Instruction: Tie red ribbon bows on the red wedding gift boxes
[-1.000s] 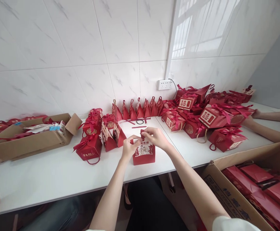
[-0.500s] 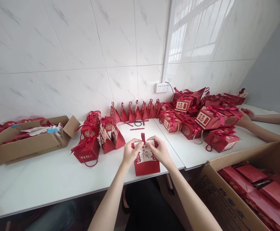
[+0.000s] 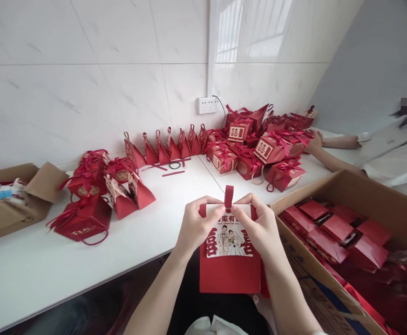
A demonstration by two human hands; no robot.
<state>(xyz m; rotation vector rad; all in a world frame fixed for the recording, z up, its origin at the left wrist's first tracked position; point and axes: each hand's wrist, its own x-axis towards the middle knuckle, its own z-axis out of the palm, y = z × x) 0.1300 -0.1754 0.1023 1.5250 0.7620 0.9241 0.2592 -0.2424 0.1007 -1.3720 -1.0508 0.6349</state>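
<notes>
Both hands pinch the top of a red gift box point(image 3: 229, 274) held in front of my body, past the table's front edge. My left hand point(image 3: 198, 225) grips its upper left corner, and my right hand point(image 3: 259, 228) the upper right, thumbs almost meeting at the middle. Between them a dark red ribbon loop point(image 3: 229, 196) stands up from the top. On the box's front is a white card point(image 3: 228, 239) with a drawn bride and groom and red characters. The fingers behind the box are partly hidden.
A large carton point(image 3: 287, 204) of red boxes stands at the right. On the white table point(image 3: 137, 246) are several tent-shaped boxes point(image 3: 151, 153), loose ribbon strips point(image 3: 173, 173), ribboned boxes point(image 3: 83, 218) and a pile of boxes point(image 3: 248, 163). Another person's hand point(image 3: 315, 143) touches that pile. An open cardboard box point(image 3: 15, 221) sits left.
My hands have lifted the gift box off the table and brought it closer to me, toward the right carton. The view has turned right, and more of the other person shows.
</notes>
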